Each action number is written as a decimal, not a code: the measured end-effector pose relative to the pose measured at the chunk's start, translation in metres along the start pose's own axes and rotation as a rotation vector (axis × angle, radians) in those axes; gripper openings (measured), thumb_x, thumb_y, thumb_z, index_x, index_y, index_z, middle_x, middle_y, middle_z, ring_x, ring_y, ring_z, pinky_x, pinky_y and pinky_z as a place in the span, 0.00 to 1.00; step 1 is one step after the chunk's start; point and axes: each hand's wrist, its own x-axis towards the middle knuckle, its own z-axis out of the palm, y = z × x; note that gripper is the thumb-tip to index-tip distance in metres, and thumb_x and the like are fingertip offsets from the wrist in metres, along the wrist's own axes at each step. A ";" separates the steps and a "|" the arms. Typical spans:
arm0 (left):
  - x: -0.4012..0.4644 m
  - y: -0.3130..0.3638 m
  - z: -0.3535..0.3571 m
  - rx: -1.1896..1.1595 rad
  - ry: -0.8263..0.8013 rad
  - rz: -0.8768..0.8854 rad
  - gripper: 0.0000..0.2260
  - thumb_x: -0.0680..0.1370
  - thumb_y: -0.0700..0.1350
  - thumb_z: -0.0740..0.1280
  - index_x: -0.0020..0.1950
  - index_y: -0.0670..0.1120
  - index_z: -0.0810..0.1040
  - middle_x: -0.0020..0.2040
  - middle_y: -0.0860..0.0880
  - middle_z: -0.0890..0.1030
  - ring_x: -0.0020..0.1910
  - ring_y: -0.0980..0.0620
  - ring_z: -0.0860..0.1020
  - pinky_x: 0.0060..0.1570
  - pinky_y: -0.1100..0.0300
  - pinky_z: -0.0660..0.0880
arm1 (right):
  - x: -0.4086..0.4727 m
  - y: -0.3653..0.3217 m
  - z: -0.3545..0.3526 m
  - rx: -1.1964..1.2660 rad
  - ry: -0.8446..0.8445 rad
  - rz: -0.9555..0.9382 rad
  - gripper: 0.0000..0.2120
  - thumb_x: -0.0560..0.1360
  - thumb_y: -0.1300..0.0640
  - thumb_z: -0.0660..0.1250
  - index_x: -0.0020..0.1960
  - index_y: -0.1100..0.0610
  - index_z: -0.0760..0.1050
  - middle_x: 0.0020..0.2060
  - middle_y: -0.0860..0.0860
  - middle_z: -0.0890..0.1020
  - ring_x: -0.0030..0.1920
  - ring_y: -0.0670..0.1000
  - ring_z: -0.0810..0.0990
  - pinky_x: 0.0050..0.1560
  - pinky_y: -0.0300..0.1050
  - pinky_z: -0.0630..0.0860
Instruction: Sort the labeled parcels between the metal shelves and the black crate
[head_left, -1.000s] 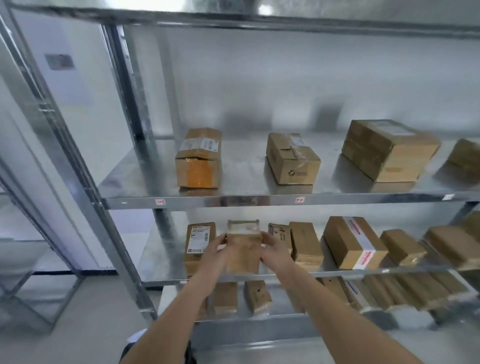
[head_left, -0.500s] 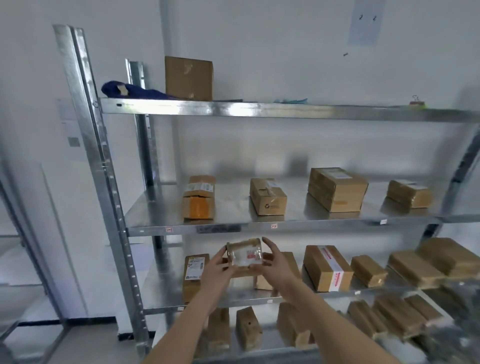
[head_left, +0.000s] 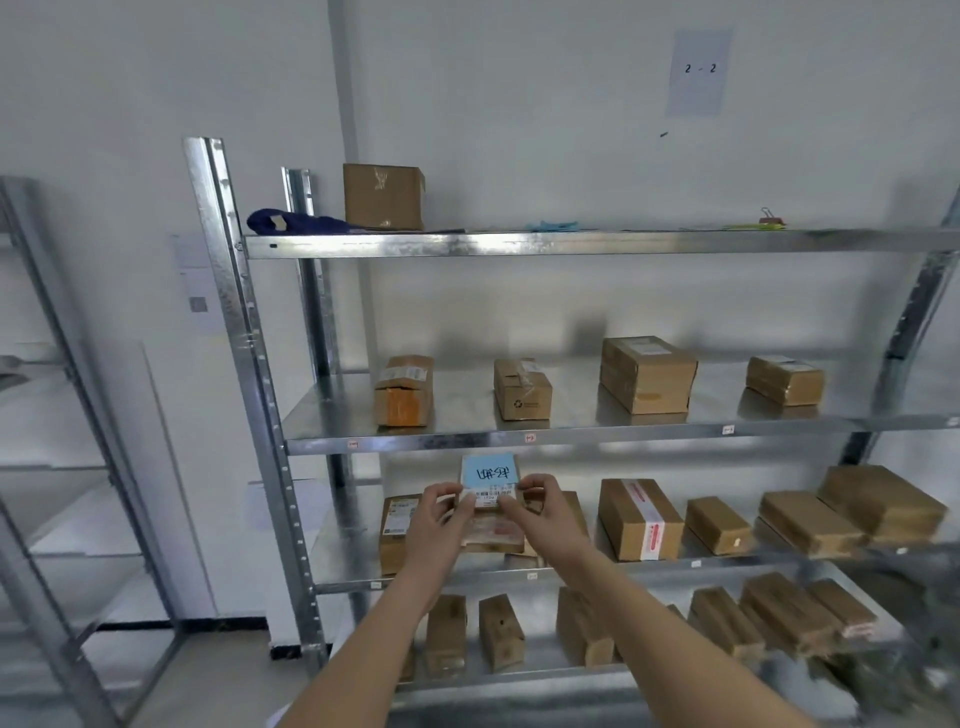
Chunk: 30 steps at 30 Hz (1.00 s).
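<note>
Pinching the small brown blue-labelled cardboard parcel (head_left: 488, 499) before the galvanised metal shelves (head_left: 571, 244), both hands should steady it for reading.

Bright even light, soft blur, warped edges

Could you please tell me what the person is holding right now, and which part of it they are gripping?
A small parcel with a blue note: the left hand pinches its left edge, the right hand its right edge.
</note>
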 end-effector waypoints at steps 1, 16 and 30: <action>-0.007 0.002 -0.001 0.013 0.019 0.009 0.07 0.79 0.50 0.69 0.56 0.54 0.75 0.57 0.51 0.83 0.54 0.52 0.82 0.49 0.57 0.82 | -0.005 -0.001 0.001 0.004 -0.011 0.000 0.16 0.79 0.55 0.72 0.63 0.51 0.69 0.62 0.54 0.78 0.56 0.51 0.83 0.50 0.43 0.84; -0.066 0.027 -0.091 -0.016 0.005 -0.147 0.12 0.83 0.52 0.62 0.55 0.51 0.84 0.47 0.51 0.86 0.42 0.58 0.84 0.39 0.63 0.81 | -0.033 -0.006 0.089 -0.360 -0.133 -0.112 0.45 0.67 0.37 0.78 0.78 0.46 0.63 0.68 0.48 0.72 0.63 0.48 0.76 0.63 0.49 0.80; -0.049 -0.044 -0.310 0.278 0.020 -0.159 0.17 0.81 0.52 0.65 0.70 0.52 0.76 0.67 0.52 0.76 0.64 0.55 0.72 0.66 0.56 0.69 | -0.021 0.024 0.297 -0.450 -0.220 -0.064 0.50 0.54 0.33 0.80 0.73 0.38 0.65 0.66 0.48 0.74 0.60 0.49 0.79 0.56 0.50 0.84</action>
